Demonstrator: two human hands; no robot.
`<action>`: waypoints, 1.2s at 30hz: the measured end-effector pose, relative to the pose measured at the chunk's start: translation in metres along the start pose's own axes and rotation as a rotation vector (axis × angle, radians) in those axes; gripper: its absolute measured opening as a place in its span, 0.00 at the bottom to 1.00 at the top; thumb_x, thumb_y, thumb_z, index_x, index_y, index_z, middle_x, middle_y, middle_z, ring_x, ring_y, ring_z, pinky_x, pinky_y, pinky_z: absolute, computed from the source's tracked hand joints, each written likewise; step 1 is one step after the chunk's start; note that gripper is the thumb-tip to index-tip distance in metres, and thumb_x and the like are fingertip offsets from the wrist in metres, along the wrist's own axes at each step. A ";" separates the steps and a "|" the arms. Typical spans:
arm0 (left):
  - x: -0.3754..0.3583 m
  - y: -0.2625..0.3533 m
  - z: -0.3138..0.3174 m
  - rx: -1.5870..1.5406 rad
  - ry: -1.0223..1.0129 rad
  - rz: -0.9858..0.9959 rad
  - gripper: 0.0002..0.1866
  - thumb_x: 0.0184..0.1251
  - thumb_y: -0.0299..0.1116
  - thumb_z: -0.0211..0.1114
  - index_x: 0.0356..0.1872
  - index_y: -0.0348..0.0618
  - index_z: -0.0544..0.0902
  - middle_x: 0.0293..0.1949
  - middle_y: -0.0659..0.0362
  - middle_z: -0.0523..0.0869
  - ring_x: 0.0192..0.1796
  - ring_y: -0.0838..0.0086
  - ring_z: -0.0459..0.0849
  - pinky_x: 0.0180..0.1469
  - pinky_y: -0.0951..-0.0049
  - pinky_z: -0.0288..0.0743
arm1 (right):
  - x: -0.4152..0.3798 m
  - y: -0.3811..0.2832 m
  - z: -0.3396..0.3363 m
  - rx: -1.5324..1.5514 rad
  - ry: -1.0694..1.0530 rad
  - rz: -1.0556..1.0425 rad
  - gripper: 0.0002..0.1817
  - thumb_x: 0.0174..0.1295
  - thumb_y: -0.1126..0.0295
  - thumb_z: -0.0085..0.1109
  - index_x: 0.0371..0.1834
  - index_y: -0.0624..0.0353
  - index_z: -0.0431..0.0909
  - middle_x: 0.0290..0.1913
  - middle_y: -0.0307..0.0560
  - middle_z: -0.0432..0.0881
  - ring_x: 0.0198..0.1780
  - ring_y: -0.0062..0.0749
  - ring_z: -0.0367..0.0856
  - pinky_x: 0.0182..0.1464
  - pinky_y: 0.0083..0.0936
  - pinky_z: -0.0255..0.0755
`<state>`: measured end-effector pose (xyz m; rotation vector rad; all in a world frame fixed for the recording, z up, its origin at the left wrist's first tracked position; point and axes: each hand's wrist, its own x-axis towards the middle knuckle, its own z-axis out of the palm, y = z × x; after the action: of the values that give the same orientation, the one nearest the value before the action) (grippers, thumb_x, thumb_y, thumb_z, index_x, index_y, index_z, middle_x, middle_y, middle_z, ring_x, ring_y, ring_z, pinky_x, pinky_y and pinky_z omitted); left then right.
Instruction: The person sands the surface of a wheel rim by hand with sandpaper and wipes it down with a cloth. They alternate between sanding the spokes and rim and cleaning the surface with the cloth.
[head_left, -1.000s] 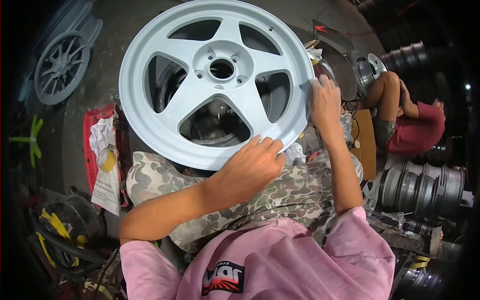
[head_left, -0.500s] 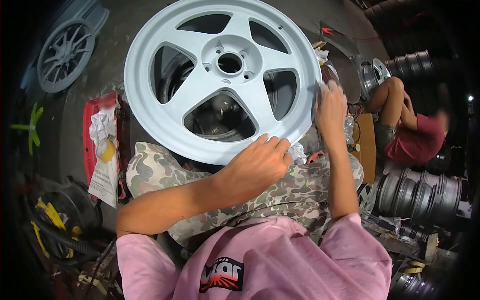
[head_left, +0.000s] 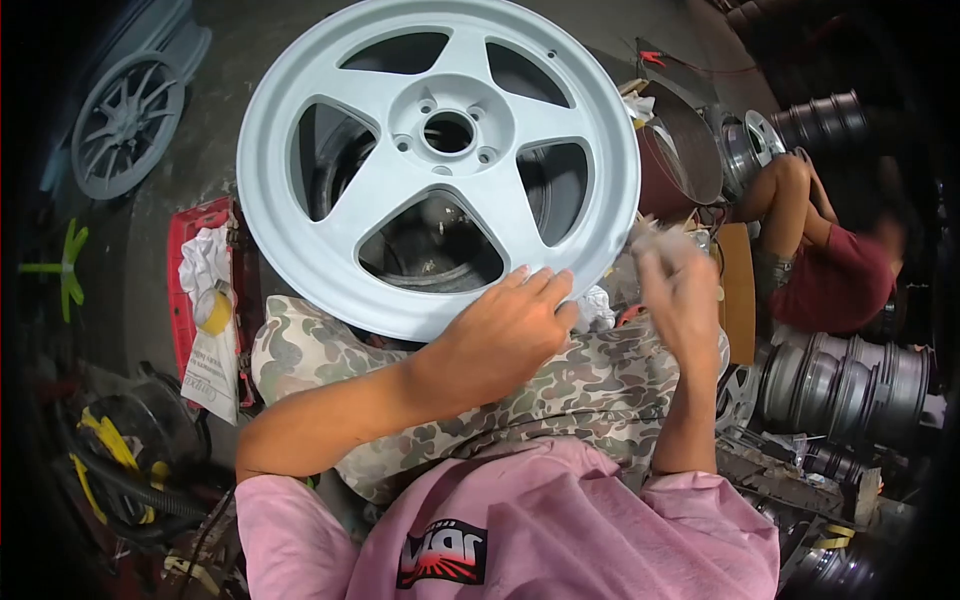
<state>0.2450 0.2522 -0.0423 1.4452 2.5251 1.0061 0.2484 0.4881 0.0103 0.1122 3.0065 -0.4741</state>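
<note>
A large pale wheel [head_left: 560, 120] with five broad spokes lies face up above my lap. My left hand [head_left: 515, 325] is on its near rim, fingers together over the face and thumb by the outer edge. To the right of the rim, a little apart from it, is my right hand [head_left: 682, 290], blurred by motion. Its fingers are bent together around something greyish at the fingertips, too smeared to name. A darker tyre or rim shows through the spoke openings.
At left stands a red tray [head_left: 184, 330] with white cloth and a yellow tape roll [head_left: 213, 311]. Another multi-spoke wheel [head_left: 128, 125] is behind it. On the right are a brown drum [head_left: 690, 155], stacked metal rims [head_left: 845, 385] and a crouching person in red [head_left: 835, 280].
My right hand has moved down and away from the wheel's right rim. The wheel appears slightly further left and lower in view. My left hand stays on the rim.
</note>
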 end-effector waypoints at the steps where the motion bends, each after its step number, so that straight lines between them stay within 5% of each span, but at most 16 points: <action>1: 0.002 0.001 -0.001 -0.004 0.002 0.005 0.19 0.74 0.35 0.67 0.59 0.33 0.84 0.66 0.40 0.80 0.68 0.47 0.80 0.73 0.51 0.73 | 0.013 0.016 0.004 0.034 0.250 -0.062 0.14 0.71 0.68 0.62 0.53 0.66 0.86 0.38 0.58 0.84 0.42 0.55 0.85 0.47 0.45 0.76; 2: 0.003 0.002 -0.002 0.009 -0.005 0.012 0.19 0.74 0.35 0.67 0.59 0.33 0.83 0.66 0.41 0.80 0.68 0.48 0.81 0.74 0.51 0.73 | 0.027 0.033 0.007 0.067 0.501 -0.129 0.15 0.73 0.67 0.61 0.54 0.67 0.85 0.37 0.60 0.84 0.41 0.56 0.85 0.47 0.44 0.76; 4: 0.006 0.003 -0.003 0.027 -0.003 0.020 0.19 0.74 0.35 0.67 0.59 0.33 0.83 0.66 0.41 0.80 0.68 0.48 0.81 0.74 0.51 0.73 | 0.044 0.053 0.017 0.070 0.489 -0.012 0.16 0.73 0.64 0.64 0.52 0.68 0.85 0.40 0.58 0.88 0.42 0.48 0.88 0.47 0.40 0.77; 7: 0.009 0.003 -0.001 0.053 -0.072 0.013 0.20 0.75 0.36 0.67 0.60 0.32 0.83 0.65 0.42 0.80 0.67 0.49 0.81 0.74 0.51 0.72 | 0.065 0.069 0.047 0.499 0.413 0.159 0.24 0.66 0.55 0.74 0.49 0.68 0.84 0.43 0.53 0.90 0.43 0.34 0.87 0.50 0.35 0.79; 14: 0.009 0.002 -0.001 0.072 -0.095 -0.010 0.19 0.74 0.35 0.68 0.59 0.33 0.84 0.64 0.43 0.81 0.66 0.50 0.81 0.73 0.51 0.73 | 0.124 0.096 0.071 0.402 0.637 0.094 0.33 0.58 0.50 0.79 0.53 0.71 0.83 0.45 0.60 0.90 0.47 0.41 0.88 0.57 0.37 0.78; 19: 0.008 -0.002 0.000 0.068 -0.065 -0.010 0.19 0.73 0.35 0.68 0.58 0.33 0.84 0.62 0.43 0.81 0.65 0.52 0.82 0.73 0.52 0.73 | 0.206 0.108 0.051 0.515 0.469 0.088 0.38 0.57 0.46 0.80 0.54 0.72 0.83 0.48 0.59 0.90 0.50 0.40 0.88 0.58 0.36 0.78; 22: 0.009 -0.003 0.001 0.097 -0.043 0.010 0.19 0.72 0.34 0.68 0.58 0.33 0.84 0.62 0.43 0.81 0.65 0.52 0.82 0.73 0.52 0.73 | 0.222 0.111 0.037 0.456 0.446 0.057 0.36 0.62 0.43 0.76 0.53 0.70 0.83 0.44 0.52 0.89 0.45 0.34 0.87 0.51 0.32 0.78; 24: 0.011 -0.004 0.003 0.081 -0.032 0.011 0.18 0.71 0.33 0.69 0.57 0.33 0.84 0.62 0.44 0.81 0.64 0.53 0.82 0.73 0.51 0.73 | 0.210 0.114 0.027 0.646 0.355 0.173 0.34 0.70 0.41 0.67 0.53 0.68 0.84 0.38 0.44 0.86 0.39 0.27 0.83 0.43 0.26 0.75; 25: 0.011 -0.004 0.003 0.078 -0.026 0.010 0.18 0.71 0.33 0.69 0.57 0.33 0.84 0.62 0.44 0.81 0.64 0.53 0.82 0.73 0.51 0.73 | 0.185 0.097 0.023 0.725 0.375 0.150 0.35 0.77 0.37 0.54 0.54 0.66 0.85 0.36 0.40 0.82 0.36 0.22 0.79 0.38 0.22 0.72; 29: 0.011 -0.002 0.000 0.076 -0.065 0.021 0.18 0.72 0.33 0.68 0.56 0.32 0.85 0.60 0.44 0.82 0.64 0.54 0.82 0.73 0.52 0.73 | 0.148 0.122 0.040 1.008 0.258 0.382 0.36 0.82 0.36 0.40 0.58 0.60 0.82 0.40 0.40 0.84 0.38 0.24 0.81 0.38 0.24 0.75; 34: 0.008 -0.002 0.001 0.103 -0.076 0.031 0.17 0.73 0.34 0.67 0.55 0.32 0.85 0.59 0.45 0.82 0.64 0.55 0.82 0.73 0.53 0.72 | 0.121 0.110 0.057 1.208 0.038 0.400 0.25 0.79 0.49 0.59 0.62 0.60 0.81 0.48 0.41 0.87 0.45 0.26 0.85 0.49 0.25 0.78; 36: 0.008 -0.002 0.001 0.116 -0.065 0.040 0.17 0.73 0.33 0.67 0.55 0.32 0.84 0.59 0.45 0.81 0.63 0.54 0.82 0.73 0.53 0.72 | 0.120 0.111 0.060 1.141 0.088 0.325 0.28 0.76 0.51 0.65 0.72 0.54 0.78 0.59 0.35 0.85 0.58 0.23 0.81 0.62 0.32 0.74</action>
<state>0.2397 0.2583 -0.0424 1.5372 2.5567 0.8153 0.1437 0.5819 -0.0927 0.6706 2.2875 -2.0378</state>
